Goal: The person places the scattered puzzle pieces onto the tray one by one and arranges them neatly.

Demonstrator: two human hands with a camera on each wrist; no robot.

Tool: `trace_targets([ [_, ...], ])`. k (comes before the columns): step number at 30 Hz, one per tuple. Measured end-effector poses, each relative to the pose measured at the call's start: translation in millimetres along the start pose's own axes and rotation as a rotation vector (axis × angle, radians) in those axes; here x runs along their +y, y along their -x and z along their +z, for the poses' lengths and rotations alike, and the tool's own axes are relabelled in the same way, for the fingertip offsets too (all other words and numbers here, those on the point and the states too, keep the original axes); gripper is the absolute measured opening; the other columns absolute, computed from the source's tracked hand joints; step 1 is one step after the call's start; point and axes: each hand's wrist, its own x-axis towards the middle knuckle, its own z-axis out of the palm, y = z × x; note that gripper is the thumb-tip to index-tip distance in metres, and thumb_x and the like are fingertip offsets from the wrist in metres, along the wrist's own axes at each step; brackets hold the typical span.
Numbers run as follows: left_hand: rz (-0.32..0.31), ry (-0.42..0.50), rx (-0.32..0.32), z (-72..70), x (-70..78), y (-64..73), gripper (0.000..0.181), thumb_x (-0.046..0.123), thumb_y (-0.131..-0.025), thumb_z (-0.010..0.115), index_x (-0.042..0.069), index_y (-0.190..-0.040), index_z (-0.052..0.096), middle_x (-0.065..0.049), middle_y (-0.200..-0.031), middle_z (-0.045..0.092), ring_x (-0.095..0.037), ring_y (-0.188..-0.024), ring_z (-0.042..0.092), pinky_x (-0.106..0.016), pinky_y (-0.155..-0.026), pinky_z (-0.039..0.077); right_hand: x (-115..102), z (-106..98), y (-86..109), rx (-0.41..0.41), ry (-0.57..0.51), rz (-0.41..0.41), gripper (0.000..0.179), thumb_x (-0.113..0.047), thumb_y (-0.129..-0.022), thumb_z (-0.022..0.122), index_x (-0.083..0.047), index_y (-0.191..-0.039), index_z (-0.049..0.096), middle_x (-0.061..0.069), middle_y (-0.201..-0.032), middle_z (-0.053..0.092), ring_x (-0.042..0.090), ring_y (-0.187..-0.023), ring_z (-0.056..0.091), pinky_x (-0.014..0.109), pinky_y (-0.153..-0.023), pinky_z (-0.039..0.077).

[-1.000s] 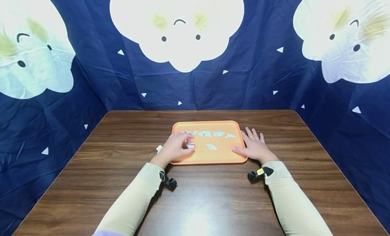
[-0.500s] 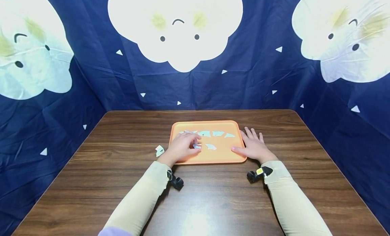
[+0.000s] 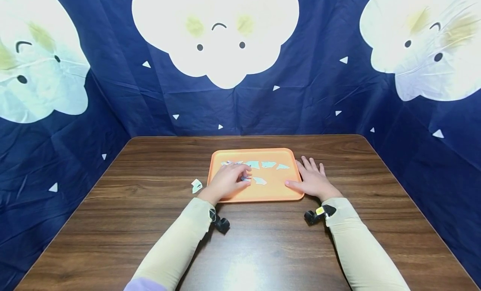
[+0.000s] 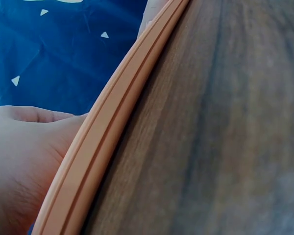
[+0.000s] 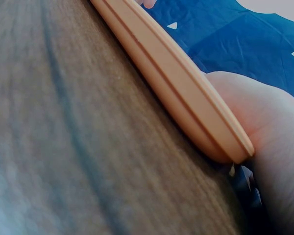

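Over the left half of an orange tray [image 3: 274, 195], my left hand [image 3: 225, 181] has curled fingers and holds a flat, jagged pale blue piece [image 3: 246, 179] at the thumb, partly hidden by the fingers. Just right of it lies another pale blue piece [image 3: 259, 180]. My right hand [image 3: 315, 183] rests at the tray's right edge, thumb over the rim and the other fingers spread outside. In both wrist views the tray's side wall [image 4: 83, 156] hides most of the hand behind it.
Along the tray's far side runs a row of jagged pieces [image 3: 268, 164], partly covered by my left hand. One loose piece [image 3: 196, 185] lies on the wooden table [image 3: 158, 224] left of the tray. A blue cloud-print curtain [image 3: 255, 107] stands behind the table.
My left hand has slid right across the tray with the piece, bringing it close to the neighbouring one. The loose piece on the table now shows fully. My right hand stays in place.
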Motion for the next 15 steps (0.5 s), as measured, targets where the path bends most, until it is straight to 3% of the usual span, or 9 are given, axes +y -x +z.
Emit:
trace_targets([
  [8,0.002,0.038,-0.009,-4.0,-0.1,2.6,0.046,0.04,-0.091,0.074,0.018,-0.13,0.064,0.01,-0.1,0.068,-0.012,-0.09,0.058,-0.04,-0.09,0.044,-0.5,-1.5,1.5,-0.006,0.001,0.004,0.106,-0.076,-0.087,0.052,-0.007,-0.161,0.022,0.024,-0.166,0.008,0.047,-0.152,-0.001,0.069,-0.114,-0.007],
  [12,0.02,0.058,0.056,-9.8,-5.6,7.9,0.041,0.038,-0.093,0.072,0.015,-0.127,0.066,0.003,-0.107,0.069,-0.016,-0.095,0.061,-0.043,-0.095,0.045,-1.0,-1.7,1.8,-0.01,0.003,0.009,0.106,-0.076,-0.088,0.052,-0.007,-0.161,0.021,0.024,-0.166,0.008,0.047,-0.152,-0.001,0.069,-0.114,-0.007],
  [15,0.035,0.076,0.139,-16.8,-14.7,14.9,0.035,0.031,-0.093,0.072,0.011,-0.123,0.069,-0.002,-0.108,0.069,-0.019,-0.097,0.063,-0.043,-0.094,0.046,-1.6,-1.9,1.6,-0.011,0.002,0.01,0.106,-0.076,-0.088,0.052,-0.006,-0.161,0.021,0.025,-0.166,0.008,0.048,-0.152,-0.001,0.069,-0.114,-0.007],
])
